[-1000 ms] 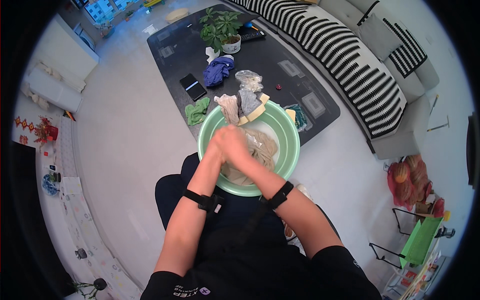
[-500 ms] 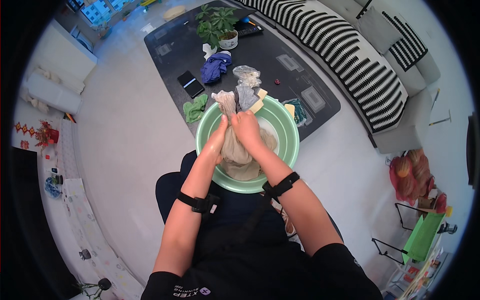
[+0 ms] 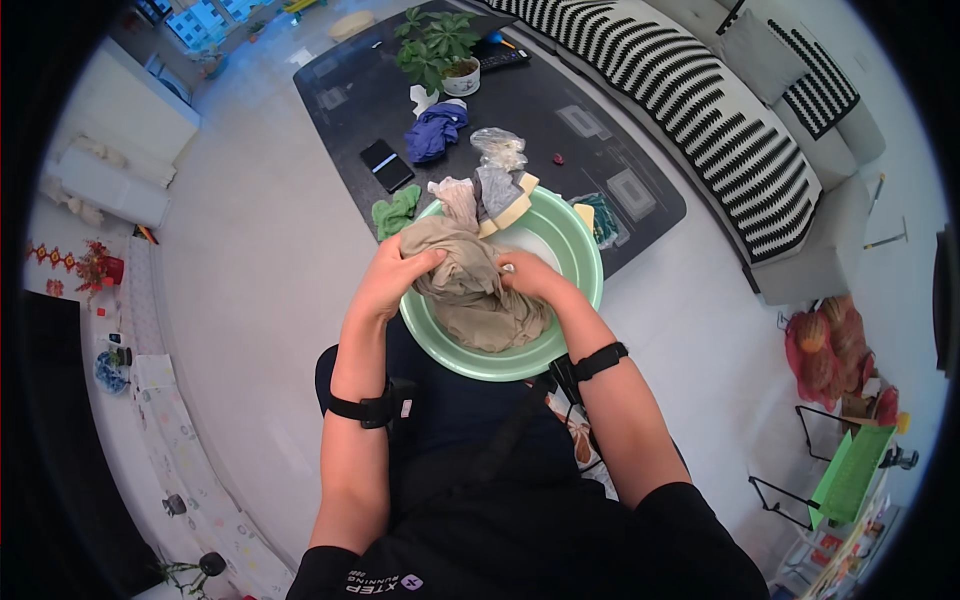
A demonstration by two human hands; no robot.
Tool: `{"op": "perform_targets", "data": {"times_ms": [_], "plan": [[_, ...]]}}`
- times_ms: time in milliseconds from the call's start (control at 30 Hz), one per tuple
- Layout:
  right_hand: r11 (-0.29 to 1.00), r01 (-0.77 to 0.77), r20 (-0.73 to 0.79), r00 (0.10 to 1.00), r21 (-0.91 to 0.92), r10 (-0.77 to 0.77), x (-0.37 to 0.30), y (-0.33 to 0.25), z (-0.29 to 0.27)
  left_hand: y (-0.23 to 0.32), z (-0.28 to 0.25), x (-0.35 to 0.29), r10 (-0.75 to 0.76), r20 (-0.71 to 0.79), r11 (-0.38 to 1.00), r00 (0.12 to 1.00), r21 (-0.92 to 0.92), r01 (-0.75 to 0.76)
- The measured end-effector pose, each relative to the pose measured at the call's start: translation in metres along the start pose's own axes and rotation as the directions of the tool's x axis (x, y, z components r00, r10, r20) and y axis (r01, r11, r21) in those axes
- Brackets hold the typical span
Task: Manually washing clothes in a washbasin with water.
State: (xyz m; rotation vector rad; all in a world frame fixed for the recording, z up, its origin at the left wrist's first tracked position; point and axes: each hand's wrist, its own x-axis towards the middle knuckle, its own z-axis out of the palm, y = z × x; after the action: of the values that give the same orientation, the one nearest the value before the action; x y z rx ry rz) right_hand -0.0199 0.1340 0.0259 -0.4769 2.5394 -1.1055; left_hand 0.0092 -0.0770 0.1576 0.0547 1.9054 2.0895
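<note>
A wet-looking beige cloth (image 3: 482,310) lies bunched in a round light-green basin (image 3: 585,245), with one part raised over the left rim. My left hand (image 3: 393,275) grips that raised part, thumb on top. Toward the basin's right side, my right hand (image 3: 528,276) has its fingers closed on another fold of the same cloth. Whitish water or basin floor shows behind the cloth. Against the far rim sit a pale pink cloth (image 3: 458,200) and a grey cloth (image 3: 497,190) next to a cream-coloured block (image 3: 508,217).
The basin is at the near end of a dark table (image 3: 345,110). On it are a green cloth (image 3: 397,210), a phone (image 3: 386,165), a purple-blue cloth (image 3: 436,131), a clear plastic bag (image 3: 498,148) and a potted plant (image 3: 460,77). A sofa (image 3: 690,110) runs along the right.
My hands have moved apart. The beige cloth, bunched between them before, is now spread wider, its left part lifted to the rim by my left hand.
</note>
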Motion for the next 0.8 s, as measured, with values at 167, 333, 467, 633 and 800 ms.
{"op": "perform_targets", "data": {"times_ms": [167, 333, 467, 633, 800], "plan": [[0.988, -0.131, -0.295, 0.944, 0.078, 0.149, 0.002, -0.001, -0.024, 0.000, -0.010, 0.004, 0.073, -0.105, 0.996, 0.992, 0.067, -0.066], [0.877, -0.097, -0.285, 0.924, 0.470, 0.255, -0.006, -0.053, -0.072, -0.016, -0.019, 0.004, 0.078, -0.257, 0.986, 0.963, 0.163, -0.037], [0.777, -0.064, -0.301, 0.899, 0.626, 0.317, -0.001, -0.060, -0.062, -0.055, -0.020, 0.017, 0.208, -0.253, 0.970, 0.945, 0.176, -0.166], [0.166, -0.223, 0.170, 0.944, 0.961, 0.282, 0.022, -0.015, 0.004, -0.109, 0.006, 0.037, -0.343, -0.253, 0.806, 0.905, -0.574, 0.145], [0.879, -0.066, -0.172, 0.971, 0.473, 0.166, 0.006, -0.078, 0.046, -0.143, -0.002, 0.048, -0.564, -0.181, 0.604, 0.806, -0.756, 0.252]]}}
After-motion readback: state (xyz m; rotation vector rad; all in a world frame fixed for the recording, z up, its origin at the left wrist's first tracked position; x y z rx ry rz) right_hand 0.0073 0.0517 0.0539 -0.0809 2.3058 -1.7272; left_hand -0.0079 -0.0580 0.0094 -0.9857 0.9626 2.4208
